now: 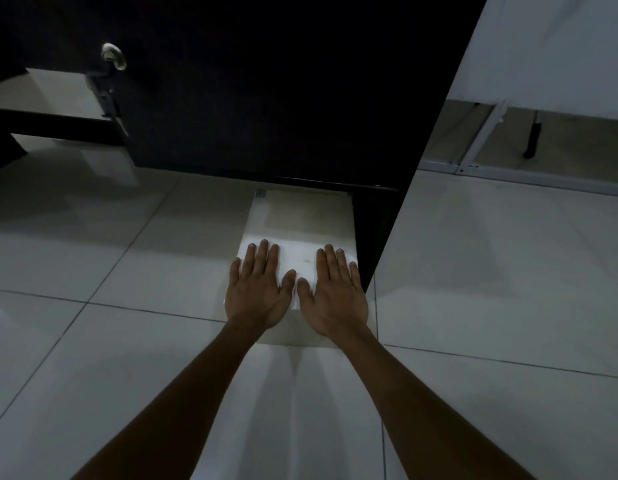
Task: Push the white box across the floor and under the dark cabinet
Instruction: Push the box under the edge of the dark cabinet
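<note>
Presently the white box (297, 230) lies at 12 o'clock, far end beneath the dark cabinet (266, 98). Left hand (257, 292) and right hand (335, 296) rest flat, fingers spread, gripping nothing. Judged light, stiff, sliding easily on glossy floor (93, 341); push from the near edge.

White box half under the dark cabinet

The white box (300, 223) lies flat on the pale tiled floor (110, 341), its long axis running from 6 o'clock toward 12 o'clock. Its far end sits at the gap beneath the dark cabinet (266, 98) (that end is in shadow, so how far in it reaches is unclear), while the near part is brightly lit. Its top is plain, with a small mark near the middle. The cabinet is tall, near black, its right edge just beside the box at 3 o'clock.
</note>
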